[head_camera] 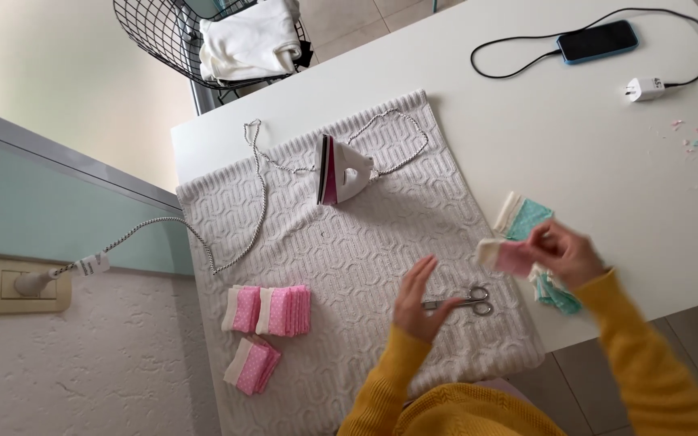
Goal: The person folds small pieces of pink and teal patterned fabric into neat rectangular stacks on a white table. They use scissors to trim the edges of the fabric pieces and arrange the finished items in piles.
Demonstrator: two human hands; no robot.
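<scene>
Your right hand (565,252) is raised just past the right edge of the white textured towel (349,242), fingers pinched shut on a small folded pink fabric piece (504,257), which sticks out toward your left from the fingertips; motion blur hides how many fingers bear on it. Your left hand (415,300) lies open and flat over the towel, fingers spread and pointing away from you, holding nothing. The scissors (464,303) lie on the towel just beside that hand, on its right: their long axis runs left to right, the blade tips toward or under your left fingers, the handle loops toward your right hand. Whether the fingers touch the blades cannot be told. The left hand is clearly the nearer of the two to the scissors. Behind and below your right hand, teal fabric pieces (529,216) lie on the white table (575,137). Stacks of folded pink pieces (272,311) sit well apart at the towel's left, and the iron (341,169) stands upright on its heel at the far end.
</scene>
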